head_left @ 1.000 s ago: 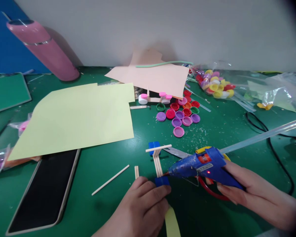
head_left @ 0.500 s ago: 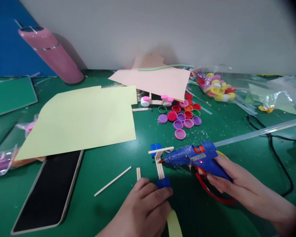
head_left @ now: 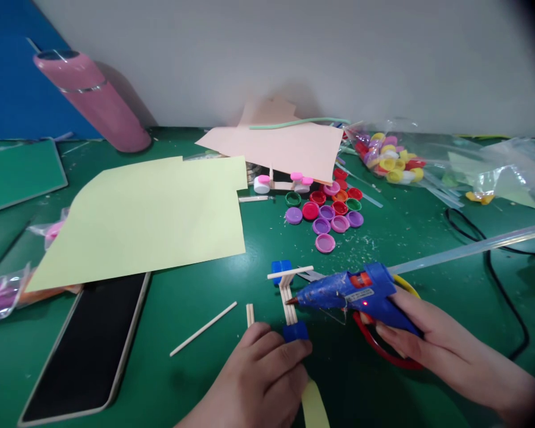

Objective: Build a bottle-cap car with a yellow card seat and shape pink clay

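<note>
My right hand (head_left: 428,333) grips a blue glue gun (head_left: 361,291) with a clear glue stick in its back and a lit red light. Its copper nozzle is at the sticks of a small model (head_left: 288,303) made of thin wooden sticks with blue bottle caps (head_left: 296,331) at both ends. A crosswise stick (head_left: 290,272) sits near the far end. My left hand (head_left: 263,374) is closed at the near blue cap, steadying the model; its fingertips are partly hidden. Short sticks (head_left: 250,314) poke up beside my thumb. A loose stick (head_left: 204,329) lies left of them.
Scissors with red and yellow handles (head_left: 378,348) lie under the glue gun. Coloured bottle caps (head_left: 325,226), pale yellow paper (head_left: 160,220), a phone (head_left: 89,345) and a pink bottle (head_left: 93,98) are around. A black cord (head_left: 490,279) runs at right.
The glue gun's nozzle has moved a little toward me along the sticks, nearer the near blue cap. My left hand and the model have hardly moved.
</note>
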Demonstrator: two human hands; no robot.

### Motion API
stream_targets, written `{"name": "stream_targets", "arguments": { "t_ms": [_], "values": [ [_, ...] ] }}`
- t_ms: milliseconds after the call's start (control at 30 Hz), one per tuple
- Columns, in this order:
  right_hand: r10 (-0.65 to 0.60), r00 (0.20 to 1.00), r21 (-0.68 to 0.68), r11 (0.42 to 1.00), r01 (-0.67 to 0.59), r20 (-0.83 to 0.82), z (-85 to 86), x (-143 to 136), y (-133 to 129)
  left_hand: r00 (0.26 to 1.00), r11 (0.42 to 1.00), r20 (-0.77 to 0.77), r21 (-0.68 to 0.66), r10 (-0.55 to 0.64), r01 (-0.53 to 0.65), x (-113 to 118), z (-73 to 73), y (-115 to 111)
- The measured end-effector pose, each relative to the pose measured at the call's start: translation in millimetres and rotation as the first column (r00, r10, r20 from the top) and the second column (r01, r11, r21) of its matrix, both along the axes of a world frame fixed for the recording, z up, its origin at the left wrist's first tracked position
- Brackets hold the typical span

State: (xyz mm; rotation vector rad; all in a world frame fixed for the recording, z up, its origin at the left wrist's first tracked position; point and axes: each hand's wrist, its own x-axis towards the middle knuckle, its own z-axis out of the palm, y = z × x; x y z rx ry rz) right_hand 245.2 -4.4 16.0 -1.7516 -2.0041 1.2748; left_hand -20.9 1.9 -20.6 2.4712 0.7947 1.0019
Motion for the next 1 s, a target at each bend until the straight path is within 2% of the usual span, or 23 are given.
{"name": "stream_targets", "arguments": {
  "t_ms": [300, 667, 1000],
  "values": [
    [0.052, 0.997, -0.002, 0.999, -0.052, 0.060, -1.1, 13.4, -9.7, 1.000, 1.000, 0.002, 0.001, -0.004, 0.004, 0.2, 0.4, 1.8],
    [0.011, 0.998, 0.038, 0.999, -0.014, 0.063, 2.2, -5.1, 10.8, 1.000, 1.000, -0.008, 0.015, -0.013, 0.013, -0.7, -1.8, -0.5],
    [0.048, 0.997, -0.007, 0.999, -0.047, 0.059, 4.5, 11.6, -3.4, 1.000, 1.000, -0.011, 0.017, -0.010, 0.010, -0.4, -3.9, -1.1]
  ]
}}
